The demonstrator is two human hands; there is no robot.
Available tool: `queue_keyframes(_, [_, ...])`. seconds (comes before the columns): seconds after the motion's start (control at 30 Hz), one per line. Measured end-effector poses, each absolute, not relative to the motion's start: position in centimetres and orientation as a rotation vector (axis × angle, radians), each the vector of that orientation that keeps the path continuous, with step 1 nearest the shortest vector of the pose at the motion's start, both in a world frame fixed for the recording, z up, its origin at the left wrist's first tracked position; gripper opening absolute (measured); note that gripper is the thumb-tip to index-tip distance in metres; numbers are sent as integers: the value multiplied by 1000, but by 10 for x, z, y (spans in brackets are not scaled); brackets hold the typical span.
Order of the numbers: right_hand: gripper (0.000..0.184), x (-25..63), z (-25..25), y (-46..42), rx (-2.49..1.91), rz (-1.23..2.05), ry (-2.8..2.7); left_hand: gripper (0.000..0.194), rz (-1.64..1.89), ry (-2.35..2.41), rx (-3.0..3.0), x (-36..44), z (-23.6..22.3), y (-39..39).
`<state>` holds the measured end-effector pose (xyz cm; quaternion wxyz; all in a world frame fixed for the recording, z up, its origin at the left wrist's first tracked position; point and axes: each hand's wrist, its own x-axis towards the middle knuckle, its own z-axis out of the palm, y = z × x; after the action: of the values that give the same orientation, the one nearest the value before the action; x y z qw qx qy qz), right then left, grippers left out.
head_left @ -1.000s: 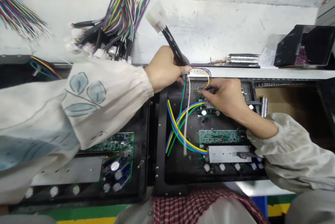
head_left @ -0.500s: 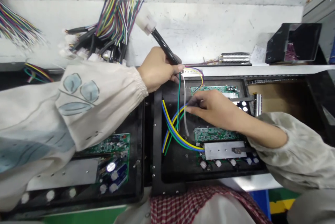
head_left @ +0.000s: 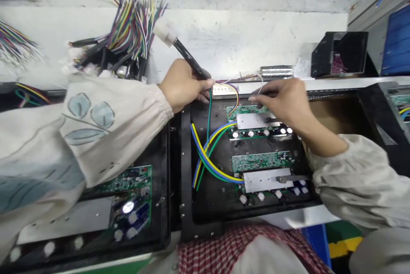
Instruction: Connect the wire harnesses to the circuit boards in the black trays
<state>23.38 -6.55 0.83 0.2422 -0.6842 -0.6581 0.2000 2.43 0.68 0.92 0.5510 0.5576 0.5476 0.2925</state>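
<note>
My left hand (head_left: 183, 85) is closed around a black-sleeved cable (head_left: 189, 58), which slants up to a white plug connector (head_left: 165, 33). From its lower end a green wire (head_left: 209, 113) hangs down, while thin coloured wires curve right to the upper circuit board (head_left: 231, 110). My right hand (head_left: 285, 99) is above that board's right part, fingers pinched on a thin white wire (head_left: 260, 82) that loops up over them. Thick yellow, blue and green wires (head_left: 205, 154) cross on the black tray (head_left: 218, 205) and run to the upper and lower boards (head_left: 262, 160).
A heap of wire harnesses (head_left: 128, 30) lies behind my left arm. To the left, another black tray (head_left: 162, 218) holds a circuit board (head_left: 141, 180). An open black bin (head_left: 339, 54) with purple wires stands at the back right, near a blue container (head_left: 397, 43).
My right hand has moved up and right from the thick wires, drawing the white wire with it. My left hand keeps its grip on the cable. The view has shifted slightly right.
</note>
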Motion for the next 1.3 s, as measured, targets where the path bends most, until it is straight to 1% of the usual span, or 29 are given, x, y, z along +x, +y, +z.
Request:
queue_keyframes(0.07, [12,238,-7,-51,-1900,469,-1813,12,683,1309,1347,24,10,6])
queue_keyframes(0.2, [11,237,-24,-44,-1911,484,-1817,13,660,1348,1370,25,12,5])
queue_keyframes(0.43, [14,237,-24,-45,-1897,508,-1844,11,657,1333,1365,27,17,3])
queue_keyframes(0.67, [15,235,-24,-44,-1917,547,-1845,6,661,1308,1377,26,14,4])
queue_keyframes(0.93, [16,234,-23,-45,-1906,550,-1837,10,673,1322,1343,25,11,6])
queue_keyframes(1.13, [14,234,-24,-45,-1916,548,-1831,4,658,1326,1368,25,11,6])
queue_keyframes(1.3, [15,235,-23,-45,-1921,521,-1842,4,664,1291,1393,25,12,5])
